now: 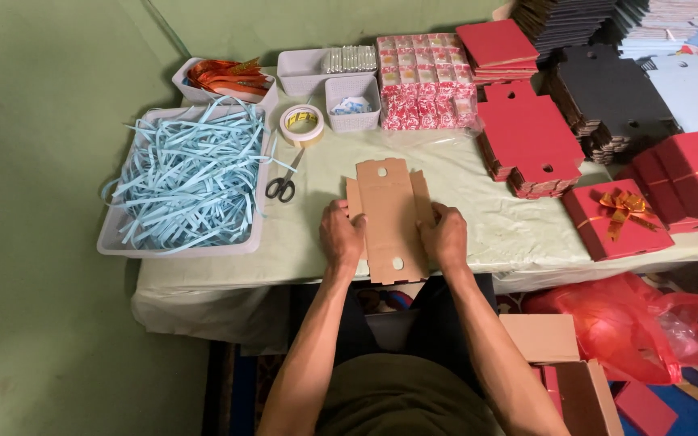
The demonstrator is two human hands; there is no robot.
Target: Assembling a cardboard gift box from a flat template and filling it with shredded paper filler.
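Note:
A flat brown cardboard box blank (pixel 389 211) with punched holes lies on the pale green table cover (pixel 478 202) in front of me. My left hand (pixel 341 236) presses on its left side flap. My right hand (pixel 444 236) presses on its right side flap. Both hands have fingers curled over the flaps' edges.
A grey tray of light blue paper shreds (pixel 187 178) stands at the left, with scissors (pixel 283 184) and a tape roll (pixel 301 123) beside it. Small baskets, wrapped sweets (pixel 423 81), stacks of red blanks (pixel 531 141) and finished red boxes with gold bows (pixel 620 218) fill the right. A red plastic bag (pixel 620 323) lies below.

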